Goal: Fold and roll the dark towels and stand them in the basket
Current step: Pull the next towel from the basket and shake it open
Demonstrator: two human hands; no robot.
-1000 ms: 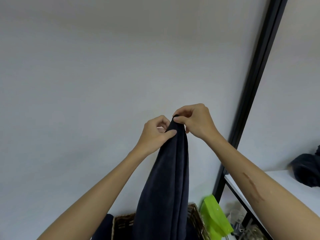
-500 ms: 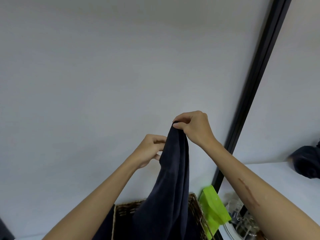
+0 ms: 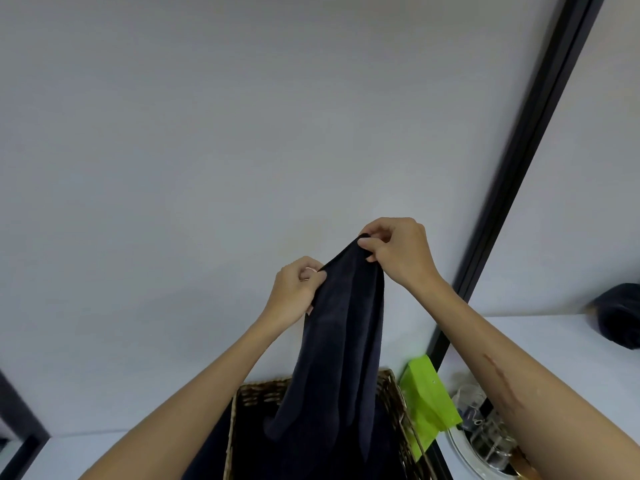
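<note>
Towel lifted, top edge being found

Both hands pinch the dark towel (image 3: 343,341), right hand (image 3: 398,251) at its top corner, left hand (image 3: 294,292) just below; it hangs over the wicker basket (image 3: 391,393). Better to slide the left hand along the edge, keeping it taut.

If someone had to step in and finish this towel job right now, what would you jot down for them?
Left hand: pinching the upper edge of the dark towel, a little below the top corner.
Right hand: pinching the top corner, held highest.
The towel hangs lengthwise from both hands, its lower end dangling over the wicker basket. More dark cloth lies in the basket; whether it is rolled cannot be told. Another dark bundle sits on the white shelf at the right.
Done: towel lifted and held up.
Left: fold it, roll it, stand it in the basket, then probably handle the bundle on the shelf.
</note>
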